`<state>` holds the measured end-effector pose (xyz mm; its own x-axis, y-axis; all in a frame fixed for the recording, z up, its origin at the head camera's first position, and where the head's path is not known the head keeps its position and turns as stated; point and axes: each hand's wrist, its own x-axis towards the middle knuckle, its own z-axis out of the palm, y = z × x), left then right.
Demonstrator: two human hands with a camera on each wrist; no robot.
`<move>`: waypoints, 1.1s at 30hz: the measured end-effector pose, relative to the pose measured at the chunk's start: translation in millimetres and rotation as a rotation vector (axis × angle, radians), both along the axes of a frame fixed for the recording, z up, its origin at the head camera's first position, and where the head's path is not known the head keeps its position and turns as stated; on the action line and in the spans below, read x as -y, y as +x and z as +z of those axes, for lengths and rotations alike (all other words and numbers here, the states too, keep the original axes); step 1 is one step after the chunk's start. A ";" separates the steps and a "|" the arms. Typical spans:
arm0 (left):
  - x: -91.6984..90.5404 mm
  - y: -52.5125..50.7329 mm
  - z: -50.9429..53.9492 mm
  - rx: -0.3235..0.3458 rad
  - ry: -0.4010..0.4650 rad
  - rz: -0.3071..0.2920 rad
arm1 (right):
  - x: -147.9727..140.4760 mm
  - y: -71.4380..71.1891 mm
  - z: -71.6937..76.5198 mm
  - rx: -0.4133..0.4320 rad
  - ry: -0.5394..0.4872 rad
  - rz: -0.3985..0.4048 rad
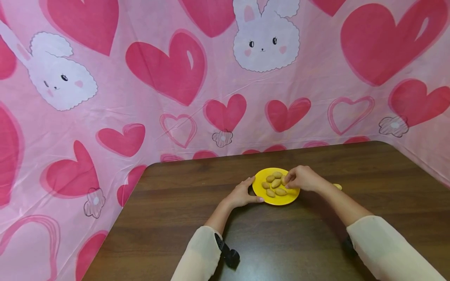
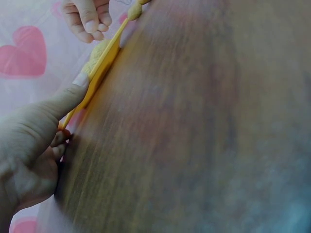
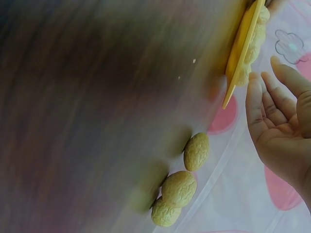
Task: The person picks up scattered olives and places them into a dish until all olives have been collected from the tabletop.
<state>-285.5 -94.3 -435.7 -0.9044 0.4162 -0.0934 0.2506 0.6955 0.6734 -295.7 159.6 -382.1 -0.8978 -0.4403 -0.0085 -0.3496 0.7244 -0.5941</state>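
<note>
Potatoes (image 3: 179,189) lie right of the yellow plate (image 1: 279,201), partly behind the right arm (image 1: 337,201); more sit on the plate. Left hand (image 1: 241,195) holds its left edge; right hand (image 1: 304,178), fingers loose, hangs over its right side.

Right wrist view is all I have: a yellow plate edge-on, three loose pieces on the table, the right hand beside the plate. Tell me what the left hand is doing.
Observer: The left hand holds the yellow plate by its rim, on the side away from the right hand.
Operator: Count what lies on the plate.
Observer: From above, at least seven wrinkled oval pieces; the right hand may hide more.
Operator: Tell me how the loose pieces show from the head.
Observer: Only a small part of the loose pieces shows there, just beyond the right forearm.
</note>
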 end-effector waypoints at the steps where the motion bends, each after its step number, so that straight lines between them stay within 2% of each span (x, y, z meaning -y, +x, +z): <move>1: -0.1 -0.1 0.1 -0.001 0.000 -0.001 | -1.0 -0.1 0.2 -0.005 -0.002 -0.003; 14: -0.9 0.3 0.2 0.014 -0.001 0.004 | -19.6 2.2 2.2 -0.051 -0.009 -0.030; 19: -0.1 0.2 -1.8 0.011 0.000 0.009 | -25.3 1.8 1.6 -0.037 0.002 -0.065; 23: 0.3 -0.1 -3.2 0.010 0.007 0.012 | -29.0 4.4 1.6 0.002 -0.030 -0.095; 33: -1.2 1.4 0.8 0.004 -0.004 0.013 | -43.7 7.2 5.3 -0.035 0.006 -0.105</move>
